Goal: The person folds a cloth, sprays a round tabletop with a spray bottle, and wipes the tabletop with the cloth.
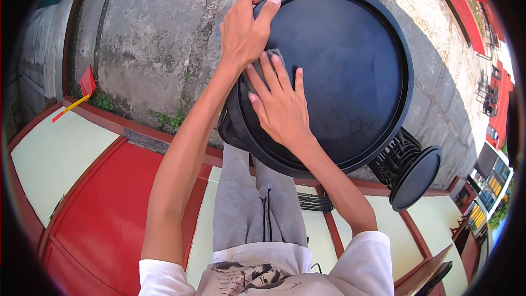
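A large round black table (339,71) with a raised rim fills the upper middle of the view. At its upper left edge, my left hand (249,27) grips the rim, thumb on top and fingers curled over the outer side. My right hand (282,101) lies flat with spread fingers near the left part of the tabletop. Beneath its fingers is a grey cloth (255,79), pressed against the surface and partly hidden by the hand. My left forearm crosses in front of the table's left edge.
A smaller round black top (416,178) and black slatted furniture (395,156) stand right of the table. Behind my legs runs a red and cream wall (104,197). A red dustpan-like object (87,80) with a yellow handle rests at left on concrete paving (148,38).
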Demonstrator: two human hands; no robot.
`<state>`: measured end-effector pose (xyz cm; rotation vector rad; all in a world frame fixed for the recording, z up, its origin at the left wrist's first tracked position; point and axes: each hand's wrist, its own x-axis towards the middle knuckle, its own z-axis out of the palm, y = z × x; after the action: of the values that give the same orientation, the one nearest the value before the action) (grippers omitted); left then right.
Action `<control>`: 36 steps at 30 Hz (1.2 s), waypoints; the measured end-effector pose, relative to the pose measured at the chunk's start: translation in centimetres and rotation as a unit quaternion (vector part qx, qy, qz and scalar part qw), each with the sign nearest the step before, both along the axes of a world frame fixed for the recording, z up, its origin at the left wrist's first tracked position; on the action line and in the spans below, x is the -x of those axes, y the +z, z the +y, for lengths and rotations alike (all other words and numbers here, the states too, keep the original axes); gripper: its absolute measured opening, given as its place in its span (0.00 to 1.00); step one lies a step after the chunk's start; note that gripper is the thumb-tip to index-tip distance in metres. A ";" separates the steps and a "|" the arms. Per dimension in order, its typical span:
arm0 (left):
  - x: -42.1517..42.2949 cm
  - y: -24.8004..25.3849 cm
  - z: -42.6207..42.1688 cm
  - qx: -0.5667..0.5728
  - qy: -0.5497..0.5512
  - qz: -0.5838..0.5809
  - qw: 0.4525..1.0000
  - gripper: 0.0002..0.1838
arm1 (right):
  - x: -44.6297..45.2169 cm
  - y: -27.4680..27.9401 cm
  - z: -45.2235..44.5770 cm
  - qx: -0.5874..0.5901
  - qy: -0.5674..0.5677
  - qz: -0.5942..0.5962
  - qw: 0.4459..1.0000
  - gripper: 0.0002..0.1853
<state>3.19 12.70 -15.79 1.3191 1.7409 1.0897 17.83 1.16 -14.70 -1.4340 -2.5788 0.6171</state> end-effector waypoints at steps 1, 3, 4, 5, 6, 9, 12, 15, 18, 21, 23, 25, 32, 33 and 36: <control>-0.1 0.0 0.1 -0.009 0.004 0.005 1.000 0.25 | -0.8 0.4 -2.0 0.028 0.033 0.005 0.999 0.30; -0.2 -0.1 0.2 -0.014 -0.002 0.033 0.999 0.26 | -3.5 0.7 -6.0 0.067 0.078 -0.024 0.994 0.31; -0.2 -0.2 0.1 -0.018 -0.005 0.055 0.998 0.26 | -5.0 0.8 -7.3 0.076 0.086 -0.042 0.992 0.32; -0.3 -0.3 -0.1 -0.021 -0.009 0.077 0.997 0.27 | -6.3 0.9 -7.6 0.080 0.083 -0.059 0.992 0.32; -0.3 -0.2 -0.3 -0.007 -0.015 0.080 0.997 0.28 | -7.6 1.1 -7.9 0.087 0.079 -0.077 0.990 0.32; -0.5 0.7 -0.4 0.014 -0.032 0.085 0.996 0.30 | -11.8 1.3 -7.6 0.070 0.006 -0.113 0.991 0.31; -0.4 0.7 -0.5 0.003 -0.032 0.087 0.996 0.30 | -17.4 0.2 -5.4 0.007 -0.136 -0.173 0.975 0.33; -0.5 0.4 -0.4 -0.003 -0.028 0.094 0.995 0.31 | -21.9 0.1 -3.7 -0.025 -0.257 -0.199 0.945 0.32; -0.8 0.2 -0.3 -0.005 -0.022 0.121 0.992 0.31 | -20.7 -0.5 -4.9 -0.015 -0.309 -0.175 0.935 0.33; -0.9 0.2 -0.2 -0.002 -0.017 0.130 0.991 0.32 | -16.5 -0.1 -7.9 0.040 -0.292 -0.163 0.942 0.36; -0.9 0.2 -0.2 0.000 -0.013 0.138 0.990 0.32 | -12.6 0.4 -10.5 0.089 -0.245 -0.155 0.953 0.37; -1.1 0.3 -0.3 0.009 -0.012 0.139 0.990 0.32 | -8.6 0.9 -12.2 0.136 -0.213 -0.108 0.962 0.39; -0.6 0.0 -0.2 0.021 -0.034 0.132 0.990 0.30 | -6.8 1.5 -14.5 0.184 -0.231 -0.113 0.949 0.39; -0.7 0.1 -0.2 0.026 -0.042 0.129 0.990 0.30 | -7.6 1.7 -15.1 0.191 -0.237 -0.127 0.944 0.39; -0.6 0.0 -0.1 0.030 -0.055 0.132 0.989 0.31 | -11.2 2.2 -15.2 0.181 -0.281 -0.163 0.928 0.38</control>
<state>3.82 12.55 -15.75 1.5581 1.8495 0.8244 28.99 -14.07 -12.50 -2.4513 -2.1375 0.8422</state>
